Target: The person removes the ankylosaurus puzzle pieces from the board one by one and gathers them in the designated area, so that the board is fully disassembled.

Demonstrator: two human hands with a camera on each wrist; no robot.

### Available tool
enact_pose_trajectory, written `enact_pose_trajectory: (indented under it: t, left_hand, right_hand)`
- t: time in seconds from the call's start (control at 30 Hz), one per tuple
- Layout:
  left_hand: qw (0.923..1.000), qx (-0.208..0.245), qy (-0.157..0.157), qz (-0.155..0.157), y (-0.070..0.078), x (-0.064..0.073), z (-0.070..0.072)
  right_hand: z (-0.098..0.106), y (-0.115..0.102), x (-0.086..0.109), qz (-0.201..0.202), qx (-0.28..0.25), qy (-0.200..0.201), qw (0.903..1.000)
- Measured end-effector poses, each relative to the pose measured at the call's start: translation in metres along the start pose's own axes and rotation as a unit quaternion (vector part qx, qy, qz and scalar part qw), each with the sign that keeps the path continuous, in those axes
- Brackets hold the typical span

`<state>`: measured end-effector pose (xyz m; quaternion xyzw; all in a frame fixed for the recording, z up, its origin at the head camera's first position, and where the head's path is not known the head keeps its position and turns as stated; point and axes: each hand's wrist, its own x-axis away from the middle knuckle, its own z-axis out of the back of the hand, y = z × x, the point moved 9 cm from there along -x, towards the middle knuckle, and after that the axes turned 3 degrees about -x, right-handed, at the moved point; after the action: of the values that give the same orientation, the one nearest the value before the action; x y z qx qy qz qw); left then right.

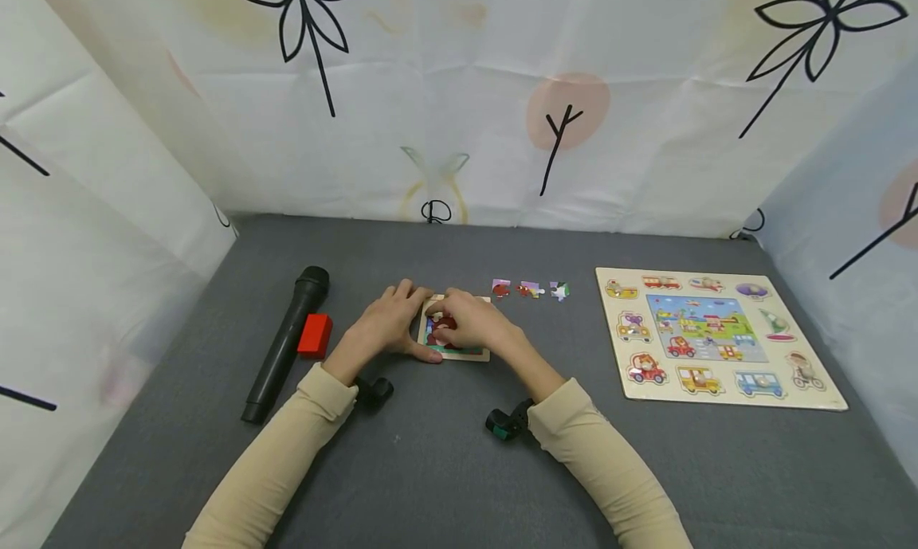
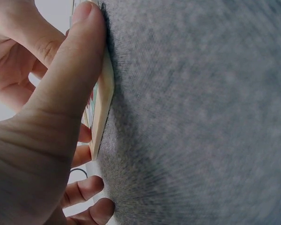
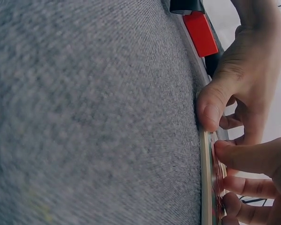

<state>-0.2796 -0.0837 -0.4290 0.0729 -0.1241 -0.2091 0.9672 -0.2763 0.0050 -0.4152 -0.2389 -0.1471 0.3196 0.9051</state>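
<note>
A small wooden jigsaw puzzle board with a light rim and a dark red and green picture lies flat on the grey table. My left hand grips it at the left, the thumb along the near rim and the fingers toward the far side. Over the picture, my right hand has its thumb and curled fingertips on a dark red puzzle piece, pinching it at the board's surface. The hand hides much of the picture. The left wrist view shows the board's pale corner beside the left thumb.
Beyond the board lie three loose puzzle pieces in a row. To the left are a black microphone and a red block. A large wooden vehicle puzzle lies at the right. White patterned cloth walls the table's back and sides.
</note>
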Motion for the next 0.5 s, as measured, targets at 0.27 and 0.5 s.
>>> enact_pose_trajectory:
  t: [0.27, 0.5]
  left_hand:
    - [1.0, 0.0, -0.002, 0.001, -0.0003, -0.0005, -0.0001]
    - [1.0, -0.003, -0.007, 0.004, -0.0002, -0.0006, -0.0004]
  right_hand:
    - [-0.0004, -0.005, 0.0006, 0.009, -0.004, 0.001, 1.0]
    - [-0.0009, -0.0049, 0.0019, -0.006, 0.0, 0.0, 1.0]
